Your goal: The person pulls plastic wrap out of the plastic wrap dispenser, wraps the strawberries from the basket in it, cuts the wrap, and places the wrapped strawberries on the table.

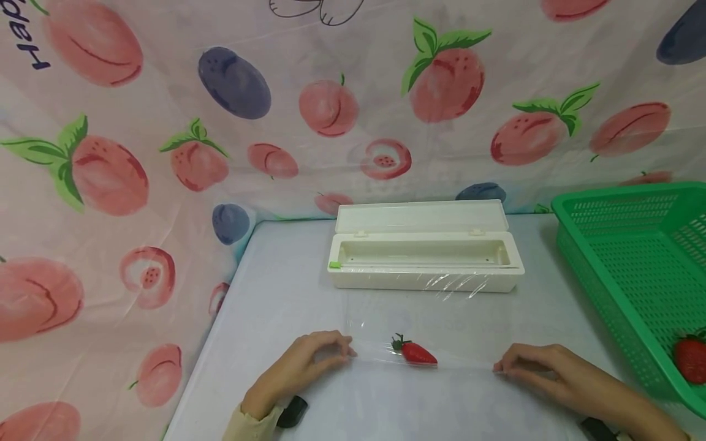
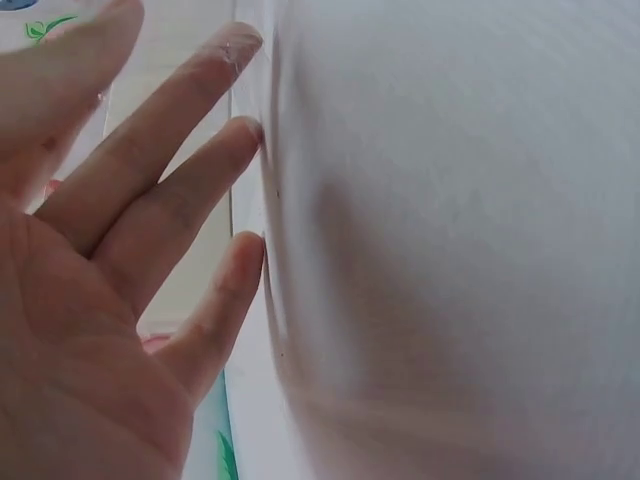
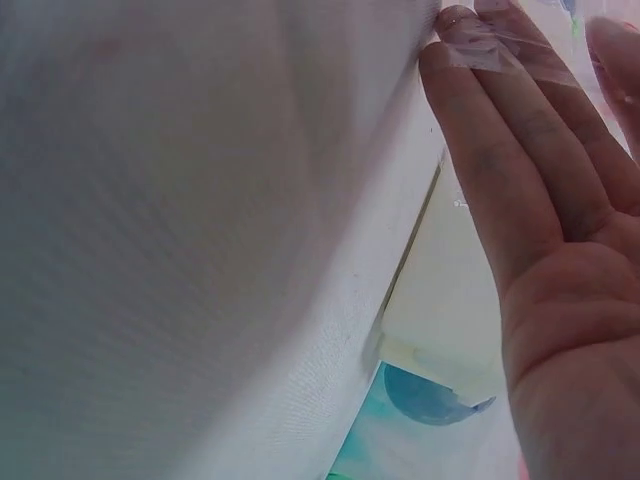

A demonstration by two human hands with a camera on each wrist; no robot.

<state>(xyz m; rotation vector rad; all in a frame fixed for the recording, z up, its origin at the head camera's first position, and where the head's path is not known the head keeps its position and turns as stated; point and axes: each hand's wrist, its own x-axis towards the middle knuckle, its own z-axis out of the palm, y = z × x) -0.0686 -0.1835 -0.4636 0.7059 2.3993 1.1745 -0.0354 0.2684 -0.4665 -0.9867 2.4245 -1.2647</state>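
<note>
A sheet of cling film (image 1: 375, 318) stretches from the white cling film dispenser (image 1: 430, 278) toward me. My left hand (image 1: 303, 364) holds its near left corner at the fingertips, close to the table. At the near right corner, my right hand (image 1: 551, 373) pinches the film between thumb and fingers. Between the hands lies a red strawberry (image 1: 419, 354) with green leaves, at the film's near edge; whether film lies over or under it I cannot tell. In the right wrist view, clear film (image 3: 500, 55) crosses the fingertips. The left wrist view shows several fingers (image 2: 190, 210) reaching to the tabletop.
The dispenser's lid (image 1: 421, 217) stands open at the back. On the right is a green plastic basket (image 1: 601, 294) with a strawberry (image 1: 690, 358) in it. A fruit-print cloth (image 1: 276, 196) hangs behind and left of the white table (image 1: 265, 294).
</note>
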